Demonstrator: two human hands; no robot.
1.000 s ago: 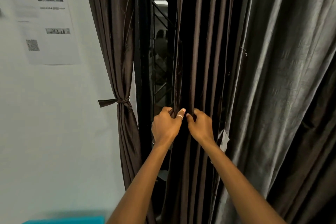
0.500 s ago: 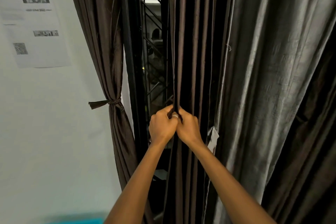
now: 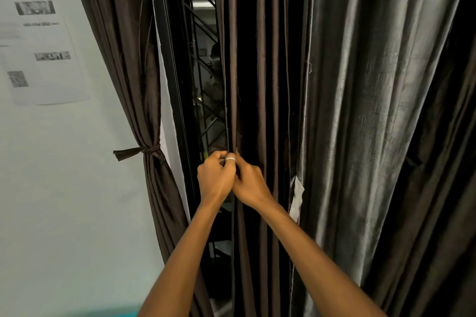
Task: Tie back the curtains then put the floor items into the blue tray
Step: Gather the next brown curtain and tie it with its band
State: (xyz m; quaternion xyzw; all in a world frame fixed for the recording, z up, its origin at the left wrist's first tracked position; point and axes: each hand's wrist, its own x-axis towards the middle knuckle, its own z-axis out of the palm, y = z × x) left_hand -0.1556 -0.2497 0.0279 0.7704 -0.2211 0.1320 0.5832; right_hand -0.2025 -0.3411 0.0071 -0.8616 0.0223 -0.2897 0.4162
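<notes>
- Pale wall (image 3: 64,201) with a printed sheet (image 3: 43,59) lies up and to the left of both hands.
- Left hand (image 3: 215,180) and right hand (image 3: 251,186) touch each other, fingers curled, pinching the front edge of the loose curtain (image 3: 260,72), which hangs straight above and below them.
- A ring (image 3: 231,160) shows on a left finger.
- Left of the hands, the other curtain (image 3: 134,80) is gathered by a tie (image 3: 145,150).
- Between the two curtains, just above the left hand, is a window grille (image 3: 203,33).
- A blue tray (image 3: 113,313) edge shows below the left forearm.

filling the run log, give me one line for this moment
step: tie back curtains | left hand: grips loose curtain | right hand: grips it too | wall-side curtain: tied
</notes>
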